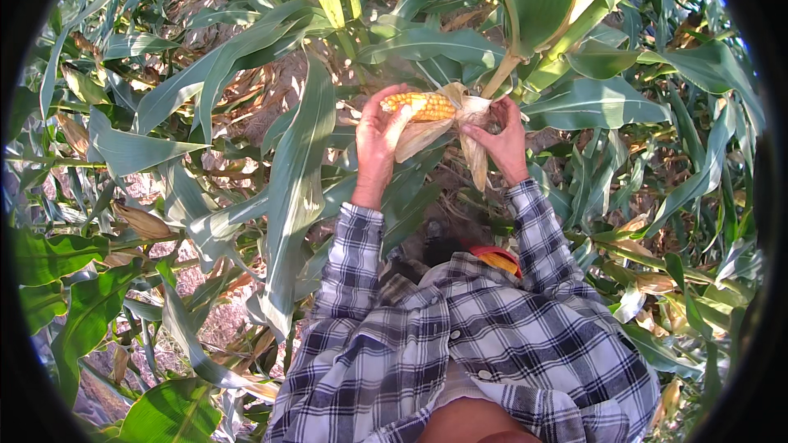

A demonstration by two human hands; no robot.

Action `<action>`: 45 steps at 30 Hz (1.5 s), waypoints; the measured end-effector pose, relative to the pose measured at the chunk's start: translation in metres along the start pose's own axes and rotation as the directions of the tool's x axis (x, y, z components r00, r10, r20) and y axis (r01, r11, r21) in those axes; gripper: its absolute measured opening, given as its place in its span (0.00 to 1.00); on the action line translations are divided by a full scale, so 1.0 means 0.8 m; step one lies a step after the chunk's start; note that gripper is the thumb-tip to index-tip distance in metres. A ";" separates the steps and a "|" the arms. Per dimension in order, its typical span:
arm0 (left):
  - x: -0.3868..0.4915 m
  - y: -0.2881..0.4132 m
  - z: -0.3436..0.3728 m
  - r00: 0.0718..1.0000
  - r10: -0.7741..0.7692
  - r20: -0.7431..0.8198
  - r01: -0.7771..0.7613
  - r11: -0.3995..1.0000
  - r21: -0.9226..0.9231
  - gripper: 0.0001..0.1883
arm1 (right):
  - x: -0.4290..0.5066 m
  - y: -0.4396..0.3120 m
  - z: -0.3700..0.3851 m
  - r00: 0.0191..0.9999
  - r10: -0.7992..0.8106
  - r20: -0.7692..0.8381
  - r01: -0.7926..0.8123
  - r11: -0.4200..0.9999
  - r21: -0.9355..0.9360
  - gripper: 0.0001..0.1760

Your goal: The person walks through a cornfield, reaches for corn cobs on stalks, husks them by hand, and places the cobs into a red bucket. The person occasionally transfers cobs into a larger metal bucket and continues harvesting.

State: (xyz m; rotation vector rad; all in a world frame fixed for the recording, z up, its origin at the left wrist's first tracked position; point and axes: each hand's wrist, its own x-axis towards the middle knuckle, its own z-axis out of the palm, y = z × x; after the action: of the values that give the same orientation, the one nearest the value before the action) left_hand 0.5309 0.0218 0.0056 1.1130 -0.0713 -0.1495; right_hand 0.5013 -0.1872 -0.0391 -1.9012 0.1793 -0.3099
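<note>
A yellow ear of corn (434, 106) lies bared between my hands, its dry husk (423, 138) peeled back toward the base. My left hand (380, 135) grips the tip end of the ear, with the thumb across the kernels. At the base, my right hand (502, 138) pinches the gathered husk leaves. One loose husk strip (474, 160) hangs down beside the right fingers. The ear's shank (502, 74) runs up to a thick green corn stalk (566, 43), and the join at the husk is partly covered.
Broad corn leaves (295, 191) hang close on the left, and another leaf (597, 103) reaches in from the right. Husked ears (143, 220) stand on plants to the left, with another ear (655, 283) on the right. A red-rimmed container or bag (508, 255) shows near my waist, mostly hidden.
</note>
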 end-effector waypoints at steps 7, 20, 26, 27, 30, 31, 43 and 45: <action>0.018 -0.039 0.001 0.991 0.088 -0.099 -0.024 0.855 0.518 0.15 | 0.058 0.003 0.011 0.846 0.193 0.497 -0.286 0.951 0.119 0.35; 0.088 -0.065 0.008 0.941 0.273 -0.202 -0.074 0.745 0.663 0.22 | 0.034 -0.013 0.043 0.956 0.054 0.288 -0.156 0.926 0.343 0.35; 0.101 -0.078 -0.021 0.970 0.148 -0.190 0.050 0.648 0.760 0.18 | 0.021 -0.017 0.042 0.920 0.054 0.388 -0.178 0.940 0.290 0.32; 0.102 -0.074 -0.021 0.976 -0.018 -0.215 0.155 0.752 0.640 0.23 | 0.018 -0.016 0.040 0.897 0.047 0.439 -0.182 0.945 0.270 0.32; 0.102 -0.067 -0.006 0.953 -0.248 -0.171 0.277 0.945 0.173 0.24 | 0.007 0.006 0.047 0.911 -0.179 0.371 0.074 0.957 0.280 0.36; 0.083 -0.045 -0.023 0.939 -0.261 -0.224 0.268 0.964 0.000 0.25 | 0.010 -0.005 0.057 0.885 -0.199 0.420 0.054 0.942 0.333 0.36; 0.015 0.008 -0.079 0.996 0.083 -0.012 -0.066 0.688 -0.723 0.15 | 0.055 0.062 0.021 0.965 0.024 0.262 -0.090 0.965 0.245 0.36; -0.006 0.056 -0.072 0.985 -0.062 -0.159 0.006 0.945 -0.328 0.21 | 0.066 0.044 -0.006 0.904 0.140 0.404 -0.148 0.989 -0.010 0.44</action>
State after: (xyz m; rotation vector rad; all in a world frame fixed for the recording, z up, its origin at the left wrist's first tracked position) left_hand 0.5378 0.0932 0.0204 0.7910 0.1210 -0.0937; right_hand 0.5510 -0.2179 -0.0641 -1.8761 0.0366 0.1852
